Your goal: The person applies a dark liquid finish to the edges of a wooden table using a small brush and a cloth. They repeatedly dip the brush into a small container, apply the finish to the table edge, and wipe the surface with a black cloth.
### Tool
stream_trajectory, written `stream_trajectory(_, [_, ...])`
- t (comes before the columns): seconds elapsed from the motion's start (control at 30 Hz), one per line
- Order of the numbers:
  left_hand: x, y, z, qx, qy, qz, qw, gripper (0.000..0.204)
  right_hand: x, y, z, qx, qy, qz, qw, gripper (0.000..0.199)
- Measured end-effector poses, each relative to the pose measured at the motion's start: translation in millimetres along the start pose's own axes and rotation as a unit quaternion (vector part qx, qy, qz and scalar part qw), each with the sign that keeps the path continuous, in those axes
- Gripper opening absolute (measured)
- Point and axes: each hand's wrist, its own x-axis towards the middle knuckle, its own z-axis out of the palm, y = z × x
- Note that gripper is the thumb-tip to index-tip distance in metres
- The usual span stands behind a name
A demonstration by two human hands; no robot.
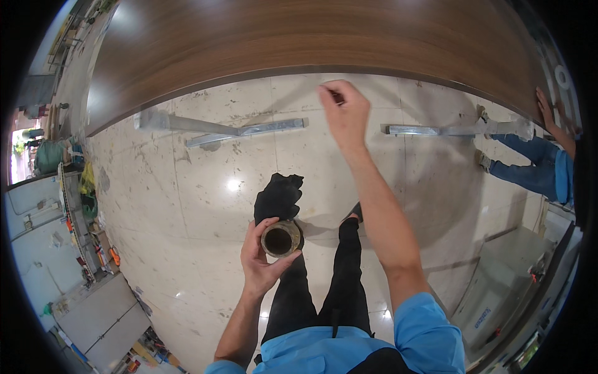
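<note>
My left hand (261,265) is wrapped round a small open jar (293,249) with a dark inside, its mouth facing up. A crumpled black cloth or glove (278,198) shows just beyond the jar; whether the same hand holds it I cannot tell. My right hand (347,112) reaches forward, its fingers curled closed near the front edge of a large brown wood-grain panel (311,37). A dark spot shows inside the curl of the fingers, too small to make out.
Metal trestle legs (249,129) and a second metal bar (430,130) stand under the panel on pale, stained floor tiles. At the far right a co-worker in jeans (529,165) has a hand (545,109) at the panel's end. Cabinets (106,330) with tools line the left.
</note>
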Motion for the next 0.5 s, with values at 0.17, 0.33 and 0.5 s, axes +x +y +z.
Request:
stream_trajectory(0.17, [-1, 2, -1, -0.002, 0.006, 0.016, 1.000, 0.081, -9, -5, -7, -0.011, 0.042, 0.017, 0.999, 0.011])
stream_trajectory(0.33, [0, 1, -7, -0.009, 0.009, 0.009, 1.000, 0.080, 0, -4, -25, -0.020, 0.108, 0.086, 0.990, 0.011])
stream_trajectory(0.5, [-2, 1, -8, 0.002, 0.015, 0.012, 1.000, 0.080, -14, 1, 30, -0.010, -0.010, -0.020, 1.000, 0.009])
